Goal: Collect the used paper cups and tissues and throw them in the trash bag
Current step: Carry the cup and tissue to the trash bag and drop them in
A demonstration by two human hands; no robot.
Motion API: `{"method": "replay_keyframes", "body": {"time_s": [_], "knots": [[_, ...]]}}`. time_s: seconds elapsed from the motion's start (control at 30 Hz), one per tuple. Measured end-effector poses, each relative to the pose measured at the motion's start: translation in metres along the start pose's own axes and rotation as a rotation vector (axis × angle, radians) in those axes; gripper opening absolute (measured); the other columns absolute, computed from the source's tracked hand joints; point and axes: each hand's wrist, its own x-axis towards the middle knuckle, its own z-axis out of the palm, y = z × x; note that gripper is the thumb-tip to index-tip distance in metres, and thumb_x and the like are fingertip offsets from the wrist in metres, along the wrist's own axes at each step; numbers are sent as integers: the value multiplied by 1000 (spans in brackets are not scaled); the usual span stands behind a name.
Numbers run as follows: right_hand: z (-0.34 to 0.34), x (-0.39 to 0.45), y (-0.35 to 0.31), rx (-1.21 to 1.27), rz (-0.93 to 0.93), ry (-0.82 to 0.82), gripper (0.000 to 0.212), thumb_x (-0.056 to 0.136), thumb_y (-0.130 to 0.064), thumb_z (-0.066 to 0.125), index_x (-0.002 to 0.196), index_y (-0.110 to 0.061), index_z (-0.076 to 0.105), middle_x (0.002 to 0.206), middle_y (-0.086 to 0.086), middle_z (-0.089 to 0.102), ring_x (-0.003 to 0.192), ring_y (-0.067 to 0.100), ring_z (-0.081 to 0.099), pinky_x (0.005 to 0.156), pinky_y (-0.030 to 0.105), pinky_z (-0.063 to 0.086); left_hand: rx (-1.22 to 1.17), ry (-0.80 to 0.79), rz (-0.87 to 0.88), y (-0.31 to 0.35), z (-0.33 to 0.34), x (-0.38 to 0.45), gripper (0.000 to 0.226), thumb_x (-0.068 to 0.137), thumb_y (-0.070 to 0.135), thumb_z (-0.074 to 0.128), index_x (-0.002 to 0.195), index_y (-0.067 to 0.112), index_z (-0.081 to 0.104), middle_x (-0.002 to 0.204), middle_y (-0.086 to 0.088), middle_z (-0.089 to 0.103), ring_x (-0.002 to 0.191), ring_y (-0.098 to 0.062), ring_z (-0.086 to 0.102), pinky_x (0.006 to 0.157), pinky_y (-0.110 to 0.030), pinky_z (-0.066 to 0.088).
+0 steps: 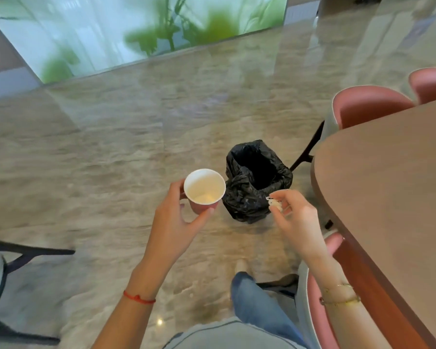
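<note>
Polished stone floor (98, 159) spreads below us, with a black trash bag (256, 182) standing open on it beside the brown bench (393, 177). Our left hand (176, 220) has its grip closed around a pink paper cup (204, 191), upright, white inside, just left of the bag. Our right hand (297, 217) pinches a small crumpled tissue (275, 204) at the fingertips, over the bag's near edge. Pink chairs (368, 104) flank the bench.

Left hand (171, 222) grips paper cup (204, 190), right hand (296, 217) pinches tissue (275, 204) beside trash bag (254, 182).
</note>
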Motion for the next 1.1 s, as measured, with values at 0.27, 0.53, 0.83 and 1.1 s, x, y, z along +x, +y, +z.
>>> {"method": "replay_keyframes", "body": {"time_s": [0.27,0.53,0.83,1.1], "knots": [[35,150,88,-16,129,-16,17,89,-15,62,104,-24,62,92,-11,59,82,4,55,69,16,48,-9,-93,15,-38,86,182,62,70,49,76,123,40,44,117,26,55,108,8,54,83,-6,42],[52,311,167,-68,224,-86,18,90,-14,61,107,-17,62,96,-5,61,87,10,55,77,25,50,61,-187,-66,-78,194,361,66,71,41,82,126,28,49,113,20,54,105,0,51,83,-10,38],[85,402,232,-92,439,-292,30,88,-24,65,116,-15,60,107,1,62,92,13,55,78,23,44,48,-427,-251,-126,282,463,71,71,31,86,129,18,48,124,4,56,117,-18,54,92,-30,47],[75,423,227,-86,424,-181,33,90,-27,63,122,-18,59,111,-5,62,106,9,54,88,23,45,124,-493,-213,-133,275,497,70,85,28,73,145,22,38,145,4,46,133,-14,42,102,-24,35]]}}
